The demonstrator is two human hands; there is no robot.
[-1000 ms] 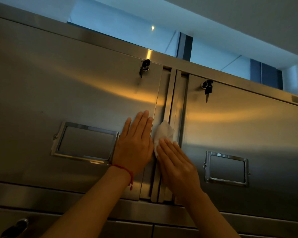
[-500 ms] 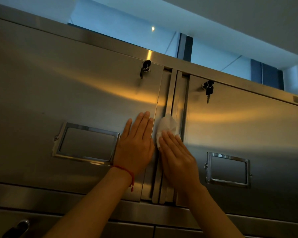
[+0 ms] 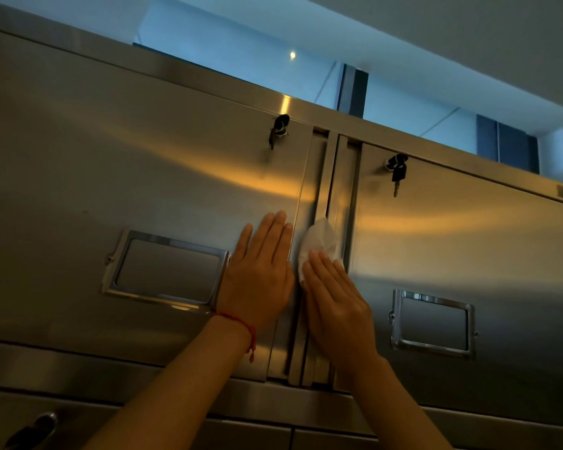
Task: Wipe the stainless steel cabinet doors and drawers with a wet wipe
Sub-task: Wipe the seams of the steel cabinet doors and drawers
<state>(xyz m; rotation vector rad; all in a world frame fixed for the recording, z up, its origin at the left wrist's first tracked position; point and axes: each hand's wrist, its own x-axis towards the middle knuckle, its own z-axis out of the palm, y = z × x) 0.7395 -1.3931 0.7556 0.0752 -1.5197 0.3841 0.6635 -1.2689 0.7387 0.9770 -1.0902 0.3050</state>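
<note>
Two stainless steel cabinet doors fill the view, the left door (image 3: 117, 177) and the right door (image 3: 468, 248), with a vertical steel strip (image 3: 325, 177) between them. My left hand (image 3: 260, 271) lies flat on the left door's right edge, fingers together, holding nothing. My right hand (image 3: 335, 303) presses a white wet wipe (image 3: 319, 238) flat against the strip; the wipe sticks out above my fingertips.
Each door has a chrome label frame (image 3: 166, 269) (image 3: 433, 323) and a lock with a key hanging in it (image 3: 278, 129) (image 3: 397, 170). A steel rail runs under the doors, with lower drawers and a dark handle (image 3: 33, 430) at the bottom left.
My right hand has slid the wipe upward along the central strip. My left hand has stayed in place on the left door.
</note>
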